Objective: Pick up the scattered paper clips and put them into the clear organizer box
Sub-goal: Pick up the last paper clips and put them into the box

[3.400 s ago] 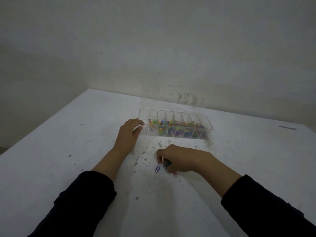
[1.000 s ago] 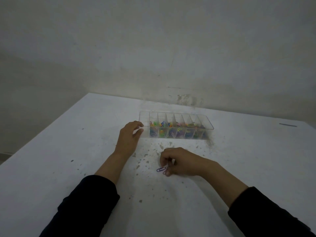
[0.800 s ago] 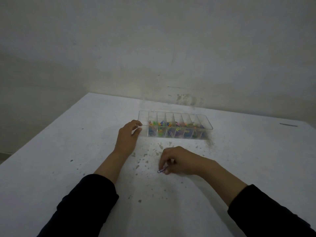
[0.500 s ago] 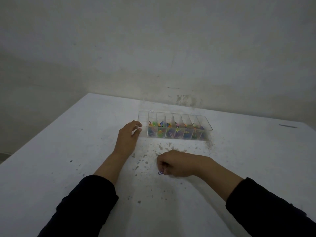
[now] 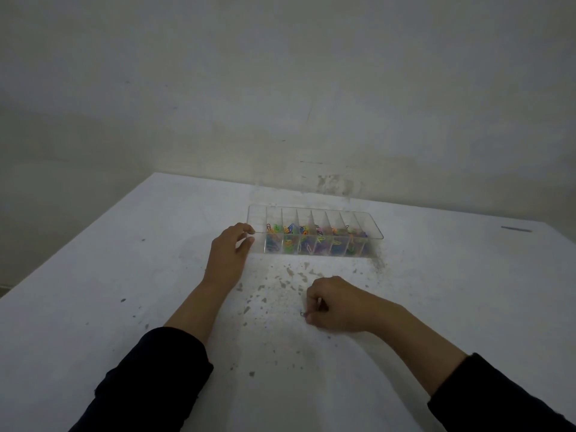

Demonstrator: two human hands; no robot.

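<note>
A clear organizer box [image 5: 372, 221] with several compartments lies on the white table [image 5: 124, 275], and coloured paper clips fill most of its compartments. My left hand [image 5: 229, 254] holds the box's near left corner between thumb and fingers. My right hand [image 5: 335, 305] rests on the table in front of the box, fingers curled. It pinches a paper clip [image 5: 302, 313] whose tip just shows at the fingertips; the remainder of it is hidden in the hand. No other loose clips show on the table.
Dark specks and stains dot the table between the box and my hands. A grey wall stands right behind the table's far edge. A dark mark [image 5: 516, 229] lies at the far right. The table's left edge runs diagonally.
My right hand has gathered the purple clip off the table into its curled fingers, so only its tip shows. My left hand stays on the box corner.
</note>
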